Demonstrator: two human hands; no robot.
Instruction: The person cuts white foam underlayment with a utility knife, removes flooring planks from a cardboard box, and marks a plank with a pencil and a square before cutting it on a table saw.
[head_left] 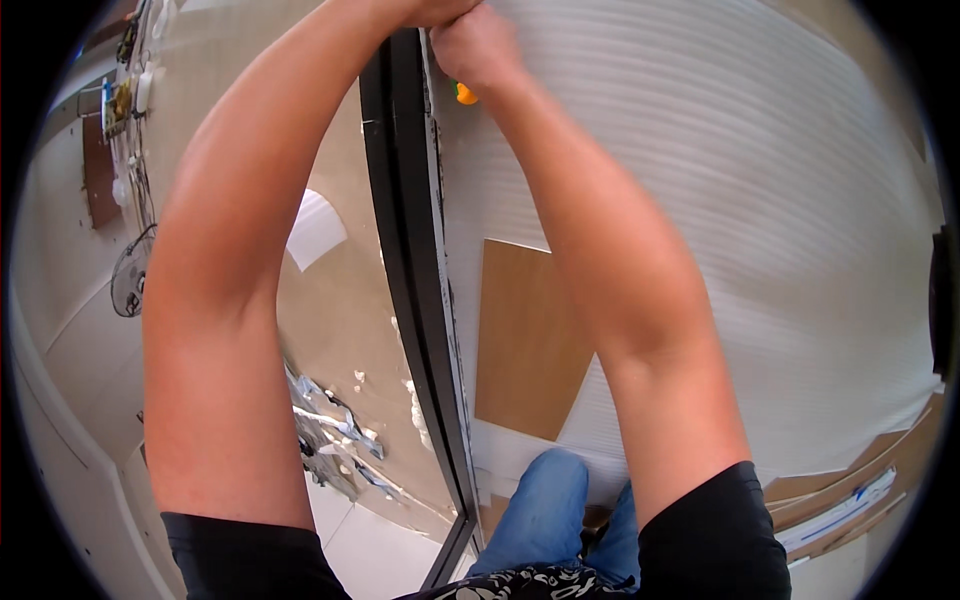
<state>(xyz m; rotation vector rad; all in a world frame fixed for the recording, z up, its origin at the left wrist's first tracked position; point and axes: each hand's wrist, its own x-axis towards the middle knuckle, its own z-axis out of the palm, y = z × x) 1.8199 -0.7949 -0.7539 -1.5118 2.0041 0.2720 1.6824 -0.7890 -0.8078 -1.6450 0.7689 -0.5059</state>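
The near-to-far frame (400, 180) is being overhung at its far part by the left hand (447, 9) and flanked rightward by the curled right hand (480, 48), either grip's contents being hidden.

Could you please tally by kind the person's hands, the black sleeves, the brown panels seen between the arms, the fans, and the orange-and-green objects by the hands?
Hands: 2 (left hand, cut off by the top edge; right hand)
Sleeves: 2 (left sleeve; right sleeve)
Brown panel: 1
Fan: 1
Orange-and-green object: 1
Total: 7
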